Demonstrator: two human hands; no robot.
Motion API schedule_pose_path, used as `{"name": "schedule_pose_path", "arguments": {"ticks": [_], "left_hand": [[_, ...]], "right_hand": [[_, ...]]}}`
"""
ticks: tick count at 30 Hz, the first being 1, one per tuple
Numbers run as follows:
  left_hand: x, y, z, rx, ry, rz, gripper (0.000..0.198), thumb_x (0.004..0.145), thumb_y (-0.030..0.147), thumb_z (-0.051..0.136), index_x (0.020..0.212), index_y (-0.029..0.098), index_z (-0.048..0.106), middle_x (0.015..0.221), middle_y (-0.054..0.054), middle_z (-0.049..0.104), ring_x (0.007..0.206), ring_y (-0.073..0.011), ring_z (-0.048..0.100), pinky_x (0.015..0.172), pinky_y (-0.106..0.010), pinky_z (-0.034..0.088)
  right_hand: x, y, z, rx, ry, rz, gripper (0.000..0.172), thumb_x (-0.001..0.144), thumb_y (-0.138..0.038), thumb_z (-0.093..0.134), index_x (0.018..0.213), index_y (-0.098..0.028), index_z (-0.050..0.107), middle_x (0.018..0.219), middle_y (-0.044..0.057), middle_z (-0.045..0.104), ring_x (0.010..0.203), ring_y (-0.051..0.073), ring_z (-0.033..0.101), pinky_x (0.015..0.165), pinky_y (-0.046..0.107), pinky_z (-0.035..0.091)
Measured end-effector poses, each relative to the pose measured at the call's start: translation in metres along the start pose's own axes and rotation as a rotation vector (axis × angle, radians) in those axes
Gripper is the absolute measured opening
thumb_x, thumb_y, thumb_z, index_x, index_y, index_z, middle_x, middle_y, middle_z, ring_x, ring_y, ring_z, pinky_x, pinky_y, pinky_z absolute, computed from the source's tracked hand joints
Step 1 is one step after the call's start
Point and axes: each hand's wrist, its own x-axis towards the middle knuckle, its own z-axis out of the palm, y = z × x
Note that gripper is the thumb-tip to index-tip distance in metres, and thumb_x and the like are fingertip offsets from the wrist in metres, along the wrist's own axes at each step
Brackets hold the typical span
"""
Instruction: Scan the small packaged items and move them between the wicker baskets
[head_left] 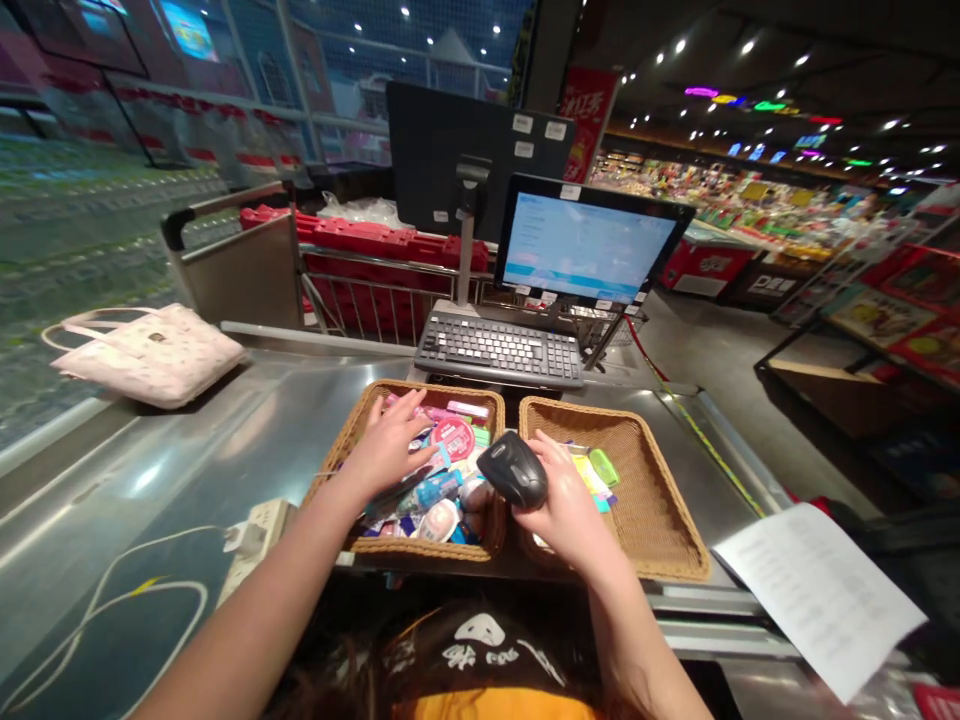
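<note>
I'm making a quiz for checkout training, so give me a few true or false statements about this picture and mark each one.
1. The right hand holds a black handheld barcode scanner. True.
2. A pale pink handbag lies on the right side of the stainless steel counter. False: it lies on the left side.
3. The left hand rests on small packaged goods in the left brown wicker basket. True.
4. A dark grey keyboard sits inside the right brown wicker basket. False: it sits on the counter behind the baskets.
5. A white printed sheet lies to the right of the baskets. True.
</note>
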Motion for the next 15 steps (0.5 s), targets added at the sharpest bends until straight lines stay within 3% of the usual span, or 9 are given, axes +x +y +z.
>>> {"name": "schedule_pose_path", "arguments": {"ticks": [6,10,15], "left_hand": [[0.058,0.073,0.015,-0.1,-0.027,0.292,0.034,0.087,0.041,0.062,0.114,0.021,0.068,0.157,-0.015,0.035,0.146,-0.0321,0.03,0.118,-0.063,0.013],[0.099,0.121,0.043,-0.092,-0.116,0.431,0.03,0.083,0.038,0.066,0.106,0.018,0.07,0.157,-0.018,0.033,0.147,-0.0335,0.025,0.117,-0.064,0.014],[0.144,0.162,0.087,0.022,-0.282,0.545,0.026,0.075,0.026,0.071,0.098,0.014,0.07,0.158,-0.022,0.029,0.147,-0.0341,0.025,0.116,-0.064,0.013]], "right_hand": [[-0.032,0.053,-0.042,-0.134,0.251,0.186,0.05,0.069,-0.021,0.063,0.119,-0.016,0.059,0.126,0.015,0.062,0.137,0.038,0.042,0.112,0.058,0.035],[-0.057,0.082,-0.07,-0.199,0.408,0.301,0.051,0.071,-0.028,0.064,0.12,-0.016,0.057,0.123,0.016,0.062,0.136,0.038,0.044,0.111,0.058,0.036],[-0.078,0.102,-0.088,-0.2,0.463,0.389,0.056,0.071,-0.03,0.065,0.123,-0.014,0.055,0.127,0.018,0.061,0.137,0.038,0.042,0.111,0.059,0.035]]}}
